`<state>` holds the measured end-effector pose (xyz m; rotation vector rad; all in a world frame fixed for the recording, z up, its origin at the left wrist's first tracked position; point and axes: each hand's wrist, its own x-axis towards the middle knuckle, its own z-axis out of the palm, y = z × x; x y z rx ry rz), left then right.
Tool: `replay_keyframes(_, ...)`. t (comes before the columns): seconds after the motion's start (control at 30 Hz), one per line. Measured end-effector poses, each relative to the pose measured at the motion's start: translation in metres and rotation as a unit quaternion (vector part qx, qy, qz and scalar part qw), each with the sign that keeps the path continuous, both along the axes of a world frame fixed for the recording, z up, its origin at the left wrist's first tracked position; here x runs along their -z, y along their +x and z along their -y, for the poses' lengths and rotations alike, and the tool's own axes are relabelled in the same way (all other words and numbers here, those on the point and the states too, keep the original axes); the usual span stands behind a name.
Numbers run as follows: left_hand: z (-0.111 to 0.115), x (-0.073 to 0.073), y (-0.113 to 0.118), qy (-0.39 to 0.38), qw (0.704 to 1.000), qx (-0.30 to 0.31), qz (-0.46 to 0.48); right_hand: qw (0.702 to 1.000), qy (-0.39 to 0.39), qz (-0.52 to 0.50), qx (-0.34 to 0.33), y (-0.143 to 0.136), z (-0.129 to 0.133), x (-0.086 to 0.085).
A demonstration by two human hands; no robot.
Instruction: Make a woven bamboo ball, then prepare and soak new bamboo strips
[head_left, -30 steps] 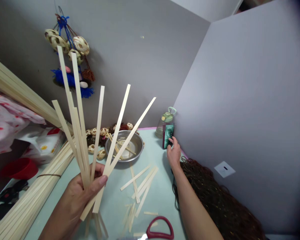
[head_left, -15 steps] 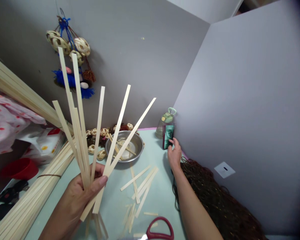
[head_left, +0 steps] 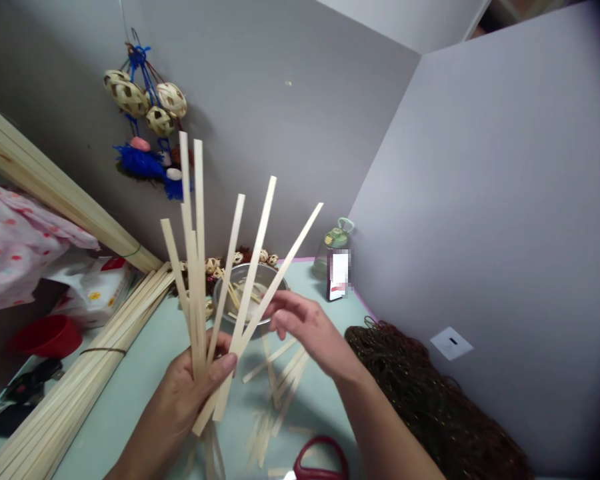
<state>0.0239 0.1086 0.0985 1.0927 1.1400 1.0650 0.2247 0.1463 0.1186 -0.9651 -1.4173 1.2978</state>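
A fanned bunch of pale, flat bamboo-like strips (head_left: 253, 267) stands upright in my left hand (head_left: 195, 383), pinched between thumb and fingers. My right hand (head_left: 303, 327) hovers just right of the strips with its fingers apart and nothing visible in them; its fingertips are close to the rightmost strip, and I cannot tell whether they touch it. Behind the strips is a metal bowl (head_left: 280, 277) with more strips in it. Below my right hand, loose cut strips (head_left: 289, 377) lie on the pale green table (head_left: 145, 393).
Red-handled scissors (head_left: 321, 459) lie at the front edge. A lit phone (head_left: 338, 277) leans on a green bottle (head_left: 325, 250). Dark cord (head_left: 420, 393) is heaped at the right, a tied strip bundle (head_left: 100, 353) at the left. Woven balls (head_left: 130, 98) hang on the wall.
My right hand has left the phone and come leftward to the held strips. The phone screen has turned from dark green to white. The strips in my left hand now appear further right.
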Motion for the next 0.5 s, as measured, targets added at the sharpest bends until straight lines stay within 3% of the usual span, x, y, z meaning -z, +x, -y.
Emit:
replay_keyframes(0.13, 0.001, 0.007, 0.006, -0.005, 0.999, 0.029, -0.022, 0.997, -0.027, -0.077, -0.009, -0.029, 0.015, -0.01)
replay_keyframes(0.3, 0.001, 0.008, 0.007, 0.0, 1.0, -0.001, -0.018, 0.997, -0.019, -0.075, 0.016, -0.034, 0.013, -0.005)
replay_keyframes(0.5, -0.002, 0.007, 0.005, -0.004, 1.0, 0.018, 0.008, 0.995, -0.035, -0.092, 0.009, -0.039, 0.016, -0.003)
